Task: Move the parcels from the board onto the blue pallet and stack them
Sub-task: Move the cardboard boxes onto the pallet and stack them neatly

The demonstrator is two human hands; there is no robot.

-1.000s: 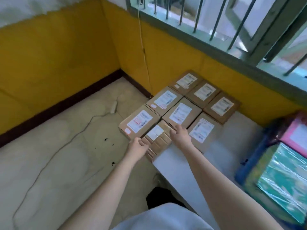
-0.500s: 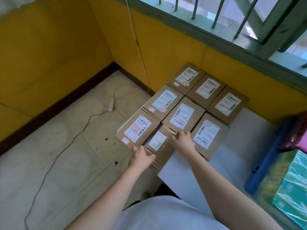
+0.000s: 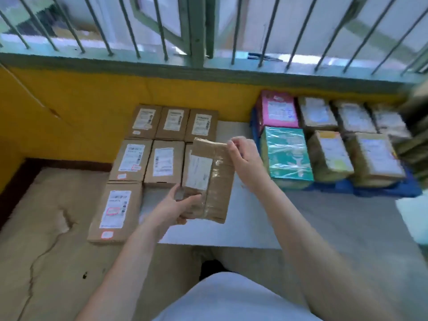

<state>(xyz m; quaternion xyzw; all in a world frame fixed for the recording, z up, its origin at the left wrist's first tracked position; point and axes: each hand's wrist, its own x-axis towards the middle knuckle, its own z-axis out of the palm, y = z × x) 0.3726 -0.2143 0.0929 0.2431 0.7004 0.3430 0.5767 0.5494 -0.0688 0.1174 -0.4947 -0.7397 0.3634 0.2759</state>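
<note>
A taped brown parcel [image 3: 209, 179] with a white label is held in the air above the white board [image 3: 252, 218]. My left hand [image 3: 176, 205] grips its near end and my right hand [image 3: 243, 158] grips its far right edge. Several brown labelled boxes [image 3: 159, 163] lie flat on the board's left part, by the yellow wall. At the right, the blue pallet [image 3: 375, 187] carries several parcels, among them a pink one [image 3: 278, 110] and a green shiny one [image 3: 287, 154].
A yellow wall [image 3: 92, 107] with a barred window [image 3: 208, 31] above it runs behind the board and pallet. Cracked floor [image 3: 46, 239] lies to the left. A dark stack [image 3: 414, 144] stands at the far right edge. My white clothing fills the bottom.
The parcel has been lifted off the board by both hands and carried to the right. My view has swung right, so the blue pallet with its parcels now shows.
</note>
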